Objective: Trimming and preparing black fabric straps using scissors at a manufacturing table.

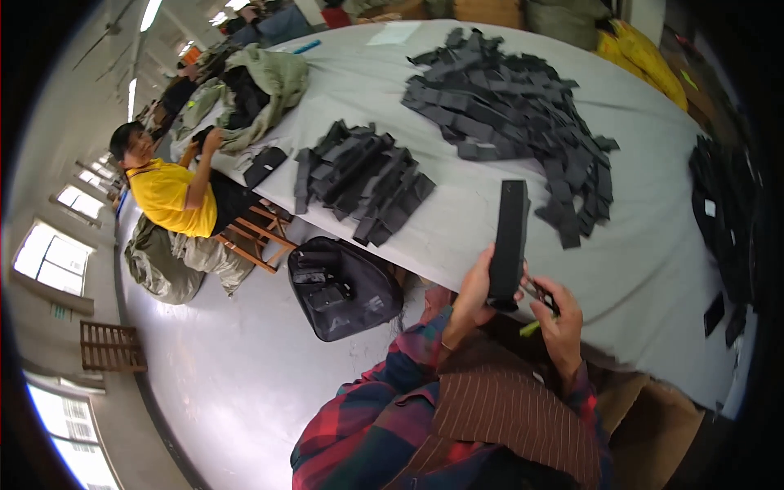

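Note:
My left hand [472, 290] is closed round the lower end of a long, flat black fabric piece [510, 233], which stands nearly upright over the table's near edge. Close beside it, my right hand [562, 325] grips a small metal tool [542, 296] that looks like thread snips, its tips near the lower end of the fabric. A yellow-green bit [530, 328] shows below the right fingers; whether it belongs to the tool I cannot tell. Ahead on the white-covered table [335, 86] lie a large heap of dark fabric strips [498, 106] and a smaller heap [359, 180] to its left.
An open black bag [347, 286] with dark pieces inside sits below the table edge, left of me. A person in a yellow shirt [175, 196] works at the far left by a wooden stool [257, 237]. Black pieces [719, 220] lie at the right edge; a cardboard box [653, 425] stands below.

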Motion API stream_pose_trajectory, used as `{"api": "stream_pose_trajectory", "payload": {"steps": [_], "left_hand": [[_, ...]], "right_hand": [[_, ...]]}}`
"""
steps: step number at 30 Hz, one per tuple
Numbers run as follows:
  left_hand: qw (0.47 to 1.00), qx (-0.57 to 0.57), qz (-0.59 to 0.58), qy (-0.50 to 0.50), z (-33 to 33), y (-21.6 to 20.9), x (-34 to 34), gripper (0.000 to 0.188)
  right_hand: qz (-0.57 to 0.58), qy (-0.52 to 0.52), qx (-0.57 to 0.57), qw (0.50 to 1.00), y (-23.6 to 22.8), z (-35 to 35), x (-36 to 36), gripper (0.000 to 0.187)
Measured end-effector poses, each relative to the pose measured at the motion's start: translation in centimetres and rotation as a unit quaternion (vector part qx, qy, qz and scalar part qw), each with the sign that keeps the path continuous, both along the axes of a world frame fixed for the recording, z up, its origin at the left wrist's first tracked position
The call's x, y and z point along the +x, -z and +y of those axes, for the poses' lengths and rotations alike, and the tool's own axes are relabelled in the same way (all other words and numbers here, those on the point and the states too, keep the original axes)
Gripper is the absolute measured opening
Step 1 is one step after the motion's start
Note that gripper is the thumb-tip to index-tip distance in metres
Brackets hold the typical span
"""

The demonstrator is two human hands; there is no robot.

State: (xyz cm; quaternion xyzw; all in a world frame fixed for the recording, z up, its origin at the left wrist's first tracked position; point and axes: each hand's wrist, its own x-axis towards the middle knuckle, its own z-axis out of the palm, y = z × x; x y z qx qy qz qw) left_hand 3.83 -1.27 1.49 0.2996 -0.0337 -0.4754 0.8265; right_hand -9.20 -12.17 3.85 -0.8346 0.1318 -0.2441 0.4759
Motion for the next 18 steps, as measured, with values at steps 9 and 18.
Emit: {"api": "stream_pose_trajectory", "payload": {"steps": [9,18], "left_hand": [[0.999,-0.024,-0.022,-0.006,1.2,-1.3,-0.3,0.042],[0.999,0.019,-0.015,-0.036,1.4,-2.1,-1.5,0.038]], "right_hand": [[-0.056,0.039,-0.093,0.993,-1.5,-0.5,1.9,0.018],[-0.069,0.044,-0.156,0.984,-1.4,-0.3,1.4,0.019]]}}
